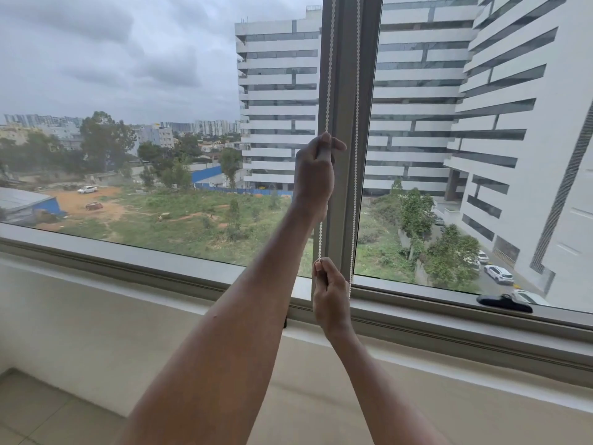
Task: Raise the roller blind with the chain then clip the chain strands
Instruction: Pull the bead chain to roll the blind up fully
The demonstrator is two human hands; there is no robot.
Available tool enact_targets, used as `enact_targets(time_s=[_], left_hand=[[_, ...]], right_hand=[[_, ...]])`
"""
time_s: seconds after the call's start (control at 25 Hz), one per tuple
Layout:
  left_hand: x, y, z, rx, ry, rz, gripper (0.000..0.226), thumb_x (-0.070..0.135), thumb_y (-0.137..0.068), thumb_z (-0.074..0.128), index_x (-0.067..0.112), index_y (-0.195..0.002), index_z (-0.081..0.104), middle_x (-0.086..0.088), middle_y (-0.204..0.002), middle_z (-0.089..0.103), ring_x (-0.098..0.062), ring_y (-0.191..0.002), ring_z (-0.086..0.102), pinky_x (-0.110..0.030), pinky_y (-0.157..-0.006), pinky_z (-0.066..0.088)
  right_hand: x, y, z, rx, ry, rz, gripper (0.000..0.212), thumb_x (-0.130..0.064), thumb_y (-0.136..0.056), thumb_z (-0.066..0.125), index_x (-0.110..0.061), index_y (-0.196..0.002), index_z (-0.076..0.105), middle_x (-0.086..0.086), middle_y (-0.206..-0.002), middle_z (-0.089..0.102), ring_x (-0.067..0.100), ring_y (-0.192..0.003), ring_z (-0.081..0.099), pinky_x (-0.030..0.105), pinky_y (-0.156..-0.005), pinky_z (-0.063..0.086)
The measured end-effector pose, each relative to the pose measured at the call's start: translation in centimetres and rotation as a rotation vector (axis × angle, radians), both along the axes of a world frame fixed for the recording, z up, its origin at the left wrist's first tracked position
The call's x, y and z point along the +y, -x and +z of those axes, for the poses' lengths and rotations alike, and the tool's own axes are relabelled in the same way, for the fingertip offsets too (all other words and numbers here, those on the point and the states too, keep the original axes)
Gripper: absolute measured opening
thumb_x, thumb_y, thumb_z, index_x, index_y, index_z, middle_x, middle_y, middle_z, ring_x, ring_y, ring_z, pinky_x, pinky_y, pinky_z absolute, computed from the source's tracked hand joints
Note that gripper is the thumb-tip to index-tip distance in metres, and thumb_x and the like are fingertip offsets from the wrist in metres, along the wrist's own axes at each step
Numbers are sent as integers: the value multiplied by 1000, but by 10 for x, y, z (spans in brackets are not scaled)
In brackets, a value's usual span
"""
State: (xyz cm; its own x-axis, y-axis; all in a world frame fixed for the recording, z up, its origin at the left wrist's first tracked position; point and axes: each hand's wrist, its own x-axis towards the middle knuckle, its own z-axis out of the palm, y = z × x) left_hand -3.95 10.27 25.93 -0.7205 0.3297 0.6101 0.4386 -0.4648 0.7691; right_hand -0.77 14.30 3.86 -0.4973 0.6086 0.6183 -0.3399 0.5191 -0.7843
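A white bead chain hangs in two strands in front of the grey window mullion point(346, 91). My left hand point(316, 168) is raised and closed on the left strand point(330, 75) at about mid-window height. Below it, my right hand point(330, 293) is closed on the same left strand point(320, 239) near the sill. The right strand point(356, 123) hangs free beside both hands. The roller blind itself is out of the frame above; the glass is uncovered. A black clip-like object point(503, 304) lies on the window sill point(449, 319) at the right.
A wide window looks onto buildings and a field. A white ledge point(160, 303) runs under the frame, with a plain wall below it. Tiled floor point(29, 409) shows at the lower left.
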Motion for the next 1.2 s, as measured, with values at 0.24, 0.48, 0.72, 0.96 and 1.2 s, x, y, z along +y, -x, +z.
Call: enact_targets(time_s=[0.24,0.48,0.72,0.96,1.2], left_hand=[[11,3,-40,59,4,69,41,21,-116,39,17,-76,49,0,-60,33,-17,-53,27,-33,-51,19],[15,15,-83,68,76,122,42,26,-113,41,22,-72,49,1,-58,39,-15,-50,31,-30,-49,25],[14,19,-154,-40,184,104,41,14,-112,46,17,-72,56,8,-61,51,-18,-59,43,-40,-56,36],[13,10,-207,-74,253,125,47,22,-113,45,31,-66,48,15,-54,40,-8,-48,31,-29,-49,28],[5,9,-229,-64,297,53,38,39,-104,46,26,-71,58,9,-52,45,-14,-49,36,-31,-51,31]], right_hand=[[4,-3,-29,-79,60,109,41,0,-108,46,-26,-76,44,-16,-69,44,7,-68,33,29,-66,32],[26,-12,-17,-333,79,95,32,-16,-114,38,-15,-130,65,4,-109,76,19,-104,69,14,-88,51],[31,-4,129,30,93,151,29,-23,-113,40,-16,-129,63,12,-116,75,27,-105,73,44,-94,58],[19,19,189,75,-8,116,28,-13,-113,39,-3,-98,61,-2,-68,48,3,-49,38,21,-46,32],[18,19,153,125,-98,-47,31,-7,-111,42,-14,-81,46,-9,-67,43,6,-58,33,22,-55,31]])
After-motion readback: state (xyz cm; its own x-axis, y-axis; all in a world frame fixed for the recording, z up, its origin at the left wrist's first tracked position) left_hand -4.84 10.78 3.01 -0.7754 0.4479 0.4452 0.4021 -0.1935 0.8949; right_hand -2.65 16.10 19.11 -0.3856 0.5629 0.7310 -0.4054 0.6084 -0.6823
